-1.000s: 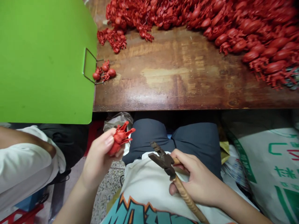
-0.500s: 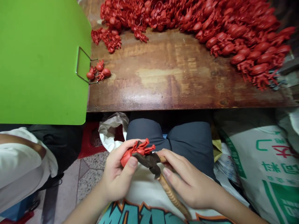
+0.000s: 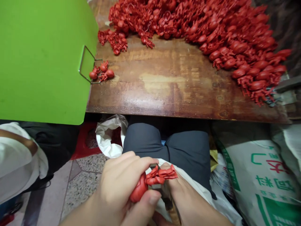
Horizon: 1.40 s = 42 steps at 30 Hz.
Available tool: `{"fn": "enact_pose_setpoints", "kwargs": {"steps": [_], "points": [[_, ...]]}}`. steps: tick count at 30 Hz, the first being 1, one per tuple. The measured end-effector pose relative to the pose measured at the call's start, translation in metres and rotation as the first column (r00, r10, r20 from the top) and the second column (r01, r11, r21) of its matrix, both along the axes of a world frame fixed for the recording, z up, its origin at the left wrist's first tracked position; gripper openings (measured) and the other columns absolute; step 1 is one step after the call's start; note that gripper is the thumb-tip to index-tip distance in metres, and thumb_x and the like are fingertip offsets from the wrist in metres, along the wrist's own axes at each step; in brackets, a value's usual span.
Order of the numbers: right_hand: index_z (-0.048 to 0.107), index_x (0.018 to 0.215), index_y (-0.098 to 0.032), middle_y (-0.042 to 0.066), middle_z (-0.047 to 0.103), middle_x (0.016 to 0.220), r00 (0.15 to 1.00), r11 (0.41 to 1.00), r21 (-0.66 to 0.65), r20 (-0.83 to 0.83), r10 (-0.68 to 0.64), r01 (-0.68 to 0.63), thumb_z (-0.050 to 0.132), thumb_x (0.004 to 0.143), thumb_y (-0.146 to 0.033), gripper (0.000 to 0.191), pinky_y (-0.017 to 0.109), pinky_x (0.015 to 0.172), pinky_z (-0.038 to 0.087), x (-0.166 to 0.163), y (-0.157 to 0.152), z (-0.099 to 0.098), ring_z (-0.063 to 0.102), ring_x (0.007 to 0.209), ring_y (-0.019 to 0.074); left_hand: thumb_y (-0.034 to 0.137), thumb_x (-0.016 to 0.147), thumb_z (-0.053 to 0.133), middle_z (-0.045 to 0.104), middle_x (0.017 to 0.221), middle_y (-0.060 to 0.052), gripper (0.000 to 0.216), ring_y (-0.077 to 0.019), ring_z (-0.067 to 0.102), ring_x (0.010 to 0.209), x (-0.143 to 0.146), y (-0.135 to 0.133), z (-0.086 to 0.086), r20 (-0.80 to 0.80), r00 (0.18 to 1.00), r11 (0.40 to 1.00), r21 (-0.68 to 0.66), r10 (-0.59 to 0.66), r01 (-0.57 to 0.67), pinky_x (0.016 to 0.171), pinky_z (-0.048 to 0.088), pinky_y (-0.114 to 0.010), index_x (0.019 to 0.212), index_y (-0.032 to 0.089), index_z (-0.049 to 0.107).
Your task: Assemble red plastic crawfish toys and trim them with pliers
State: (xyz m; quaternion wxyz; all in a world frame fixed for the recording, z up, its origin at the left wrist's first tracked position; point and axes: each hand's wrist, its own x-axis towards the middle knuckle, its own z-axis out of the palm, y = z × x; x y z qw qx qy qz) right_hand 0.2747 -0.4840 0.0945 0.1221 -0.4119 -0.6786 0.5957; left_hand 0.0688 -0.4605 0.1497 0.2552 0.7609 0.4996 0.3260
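A red moulded plastic figure (image 3: 155,179), with a rounded end and several thin limbs, is gripped between the thumb and fingers of my left hand (image 3: 119,185). Its limbs point to the right. Dark metal jaws of wooden-handled pincers (image 3: 168,201) show above and below the figure's middle; whether they bite into it cannot be seen. My right hand (image 3: 188,197) is closed around the pincers' handles, most of which it hides. Both hands are over my lap, in front of the table edge.
A large heap of similar red figures (image 3: 211,34) covers the back and right of the wooden table (image 3: 164,78). A few red figures (image 3: 103,70) lie by a wire handle on a green board (image 3: 47,62). A white bag (image 3: 110,147) stands below; a printed sack (image 3: 256,175) is at right.
Both hands have come closer to me and together. The left hand has turned its back up over the figure. The right hand has closed around the pincers' handles, which stood apart before.
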Motion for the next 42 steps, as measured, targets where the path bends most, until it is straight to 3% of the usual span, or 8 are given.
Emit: {"fn": "enact_pose_setpoints", "kwargs": {"steps": [5, 13, 21, 28, 30, 33, 36, 42], "points": [[0.060, 0.108, -0.024, 0.005, 0.065, 0.099, 0.999, 1.000, 0.016, 0.043, 0.002, -0.002, 0.075, 0.082, -0.035, 0.032, 0.037, 0.081, 0.055, 0.008, -0.008, -0.010, 0.066, 0.092, 0.0255, 0.043, 0.107, 0.046, 0.071, 0.078, -0.003, 0.030, -0.0176, 0.062, 0.059, 0.005, 0.002, 0.009, 0.097, 0.992, 0.996, -0.021, -0.085, 0.087, 0.054, 0.049, -0.031, 0.123, 0.021, 0.058], [0.051, 0.091, -0.029, 0.002, 0.061, 0.082, 0.999, 0.997, 0.063, 0.020, -0.037, 0.035, 0.073, 0.079, -0.041, 0.028, 0.037, 0.062, 0.049, 0.012, -0.022, -0.036, 0.061, 0.072, 0.0242, 0.044, 0.106, 0.051, 0.061, 0.063, 0.001, 0.027, -0.0166, 0.056, 0.052, 0.008, 0.007, 0.014, 0.059, 0.993, 0.995, -0.012, -0.101, 0.102, 0.047, 0.042, -0.030, 0.120, 0.022, 0.059], [0.047, 0.088, -0.026, 0.002, 0.059, 0.081, 0.996, 0.993, 0.083, -0.008, -0.089, 0.090, 0.069, 0.076, -0.045, 0.031, 0.035, 0.066, 0.047, 0.008, -0.018, -0.021, 0.060, 0.074, 0.0227, 0.041, 0.108, 0.048, 0.061, 0.064, 0.001, 0.026, -0.0161, 0.055, 0.052, 0.008, 0.008, 0.013, 0.018, 0.993, 0.993, -0.016, -0.114, 0.114, 0.047, 0.042, -0.029, 0.115, 0.021, 0.063], [0.061, 0.120, -0.026, 0.008, 0.067, 0.112, 0.995, 0.977, -0.210, -0.086, -0.055, 0.036, 0.073, 0.081, -0.061, 0.053, 0.039, 0.092, 0.056, 0.010, 0.009, -0.001, 0.066, 0.105, 0.0294, 0.041, 0.103, 0.056, 0.081, 0.088, -0.006, 0.030, -0.0206, 0.072, 0.066, -0.005, 0.011, 0.002, 0.056, 0.997, 0.998, -0.012, -0.054, 0.055, 0.059, 0.054, -0.032, 0.121, 0.021, 0.068], [0.065, 0.115, -0.025, 0.008, 0.067, 0.105, 0.970, 0.944, -0.328, -0.217, -0.105, 0.029, 0.053, 0.090, -0.080, 0.061, 0.039, 0.090, 0.057, 0.008, 0.014, -0.005, 0.067, 0.101, 0.0289, 0.041, 0.105, 0.052, 0.084, 0.097, -0.007, 0.030, -0.0227, 0.078, 0.079, -0.007, 0.011, -0.009, 0.108, 0.990, 0.991, -0.107, 0.086, -0.075, 0.067, 0.059, -0.032, 0.116, 0.021, 0.073], [0.064, 0.100, -0.024, 0.005, 0.064, 0.092, 0.942, 0.916, -0.387, -0.257, -0.217, 0.106, 0.027, 0.103, -0.076, 0.064, 0.034, 0.084, 0.056, 0.002, 0.015, -0.018, 0.063, 0.087, 0.0230, 0.046, 0.109, 0.046, 0.078, 0.077, -0.004, 0.041, -0.0191, 0.073, 0.069, -0.007, 0.009, -0.026, 0.207, 0.868, 0.862, -0.353, 0.452, -0.365, 0.058, 0.055, -0.028, 0.107, 0.020, 0.077], [0.058, 0.096, -0.024, 0.000, 0.058, 0.082, 0.946, 0.893, -0.399, -0.147, -0.287, 0.209, 0.050, 0.102, -0.067, 0.044, 0.026, 0.071, 0.052, 0.001, 0.012, -0.032, 0.056, 0.074, 0.0167, 0.058, 0.107, 0.044, 0.060, 0.059, 0.000, 0.049, -0.0149, 0.055, 0.051, -0.010, 0.010, -0.036, 0.286, 0.640, 0.679, -0.507, 0.713, -0.530, 0.045, 0.042, -0.026, 0.097, 0.019, 0.073], [0.057, 0.095, -0.023, -0.002, 0.049, 0.077, 0.902, 0.822, -0.444, -0.065, -0.426, 0.356, 0.061, 0.094, -0.069, 0.046, 0.024, 0.058, 0.044, 0.014, 0.013, -0.045, 0.046, 0.066, 0.0147, 0.069, 0.099, 0.053, 0.042, 0.058, 0.005, 0.050, -0.0096, 0.033, 0.046, -0.011, 0.021, -0.034, 0.414, 0.448, 0.572, -0.759, 0.793, -0.311, 0.039, 0.024, -0.021, 0.088, 0.021, 0.059]]}}
